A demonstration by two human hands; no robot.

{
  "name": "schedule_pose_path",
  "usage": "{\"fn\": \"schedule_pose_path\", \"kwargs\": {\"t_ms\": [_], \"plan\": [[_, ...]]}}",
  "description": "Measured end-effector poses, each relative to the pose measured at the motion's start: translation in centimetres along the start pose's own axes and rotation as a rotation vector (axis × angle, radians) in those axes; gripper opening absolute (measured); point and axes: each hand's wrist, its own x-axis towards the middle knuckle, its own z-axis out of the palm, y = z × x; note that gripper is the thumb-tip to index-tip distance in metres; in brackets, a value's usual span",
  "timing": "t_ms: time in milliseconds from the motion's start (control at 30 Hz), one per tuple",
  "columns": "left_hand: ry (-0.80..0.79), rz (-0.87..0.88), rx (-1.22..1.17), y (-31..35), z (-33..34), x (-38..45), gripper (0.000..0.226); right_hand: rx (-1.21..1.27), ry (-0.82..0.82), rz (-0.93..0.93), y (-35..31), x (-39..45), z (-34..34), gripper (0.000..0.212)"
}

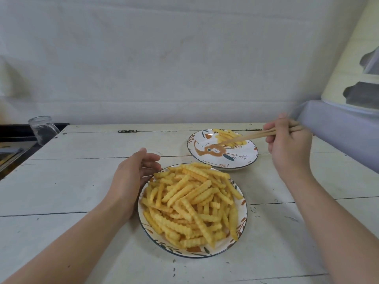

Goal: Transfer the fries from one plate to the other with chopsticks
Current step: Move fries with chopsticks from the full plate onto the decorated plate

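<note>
A near plate (pixel 243 221) with a leaf pattern is heaped with crinkle-cut fries (pixel 192 203). Behind it to the right sits a far plate (pixel 249 155) painted with an orange deer, holding a small pile of fries (pixel 228 137) at its back. My right hand (pixel 287 144) grips a pair of wooden chopsticks (pixel 246 137) whose tips rest over the far plate's middle, next to the small pile. I cannot tell if a fry sits between the tips. My left hand (pixel 133 175) cups the near plate's left rim, fingers apart and curled.
A white plank table (pixel 82 181) carries both plates. A glass jar (pixel 43 130) lies tilted at the table's far left corner beside a dark sink area. A lavender cloth-covered surface (pixel 344 132) rises at the right edge. A white sheet hangs behind.
</note>
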Motion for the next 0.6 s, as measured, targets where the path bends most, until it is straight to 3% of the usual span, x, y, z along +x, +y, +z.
{"fn": "schedule_pose_path", "kwargs": {"t_ms": [400,533,600], "plan": [[0.002,0.012,0.001,0.0,0.0,0.0,0.043,-0.162,-0.029,-0.058,1.5,-0.7,1.4,0.042],[0.001,0.006,0.000,0.1,-0.1,-0.1,0.043,0.116,0.073,0.065,-0.5,-0.5,1.1,0.051],[0.000,0.009,0.002,0.1,-0.1,-0.1,0.043,0.301,0.033,0.168,-2.2,-0.3,0.7,0.057]]}}
